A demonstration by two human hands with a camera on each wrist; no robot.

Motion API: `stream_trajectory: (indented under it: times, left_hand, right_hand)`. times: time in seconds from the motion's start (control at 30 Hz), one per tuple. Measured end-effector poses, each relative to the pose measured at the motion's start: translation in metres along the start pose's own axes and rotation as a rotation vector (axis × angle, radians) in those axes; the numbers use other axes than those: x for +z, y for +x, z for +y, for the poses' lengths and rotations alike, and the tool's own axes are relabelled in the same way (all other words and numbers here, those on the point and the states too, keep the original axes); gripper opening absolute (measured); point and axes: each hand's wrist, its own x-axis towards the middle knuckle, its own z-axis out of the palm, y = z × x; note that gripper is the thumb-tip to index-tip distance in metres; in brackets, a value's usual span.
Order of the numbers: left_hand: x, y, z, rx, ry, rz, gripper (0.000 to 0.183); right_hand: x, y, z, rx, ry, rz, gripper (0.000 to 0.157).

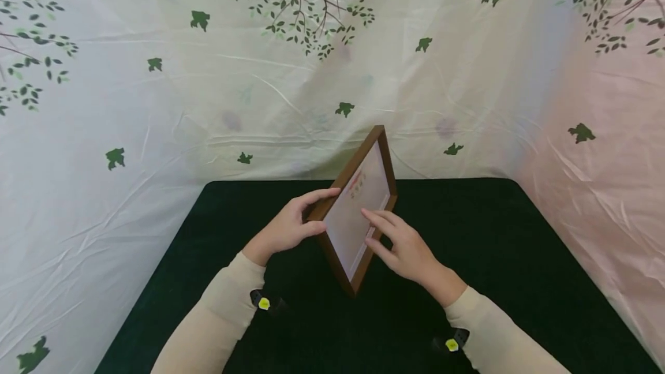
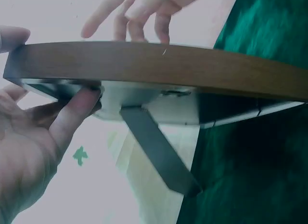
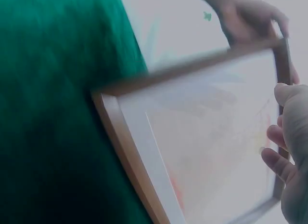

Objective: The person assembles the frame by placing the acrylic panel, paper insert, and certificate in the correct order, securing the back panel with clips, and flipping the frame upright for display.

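A brown wooden picture frame [image 1: 387, 160] stands tilted on one corner over the dark green tabletop, its front turned to the right. Behind the pane lies a pale sheet with a small red and green print [image 1: 357, 183]. My left hand [image 1: 286, 224] grips the frame's left side, thumb and fingers on opposite faces. In the left wrist view a grey stand leg [image 2: 156, 149] sticks out from the back. My right hand [image 1: 407, 247] is in front of the pane, fingers loosely extended, with fingertips [image 3: 272, 156] right at its surface.
A dark green cloth [image 1: 467, 247] covers the table. Pale curtains [image 1: 291, 97] printed with leafy branches and green birds hang behind it and along both sides. Dark bands with yellow tags [image 1: 264, 303] are on both sleeved wrists.
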Motion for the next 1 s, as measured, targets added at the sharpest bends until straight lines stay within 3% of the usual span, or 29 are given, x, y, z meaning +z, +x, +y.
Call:
stream_trajectory:
  times: [0.17, 0.53, 0.67, 0.77, 0.9, 1.0]
  left_hand:
    - [-0.024, 0.003, -0.013, -0.012, -0.084, -0.052, 0.058]
    - [-0.066, 0.011, -0.033, -0.168, -0.27, -0.205, 0.072]
    - [-0.079, 0.016, -0.033, -0.216, -0.259, -0.276, 0.072]
    - [-0.084, 0.017, -0.033, -0.212, -0.248, -0.305, 0.072]
    - [-0.083, 0.011, -0.033, -0.18, -0.212, -0.253, 0.069]
    - [-0.076, -0.002, -0.029, -0.162, -0.125, -0.118, 0.065]
  right_hand:
    - [-0.018, 0.02, 0.036, 0.001, -0.109, 0.033, 0.062]
    - [-0.04, 0.052, 0.096, 0.006, -0.313, 0.005, 0.071]
    - [-0.044, 0.058, 0.113, -0.049, -0.433, -0.047, 0.074]
    - [-0.044, 0.064, 0.123, -0.064, -0.476, -0.07, 0.076]
    - [-0.041, 0.067, 0.137, -0.006, -0.499, -0.102, 0.08]
    - [-0.037, 0.063, 0.145, 0.078, -0.49, -0.136, 0.083]
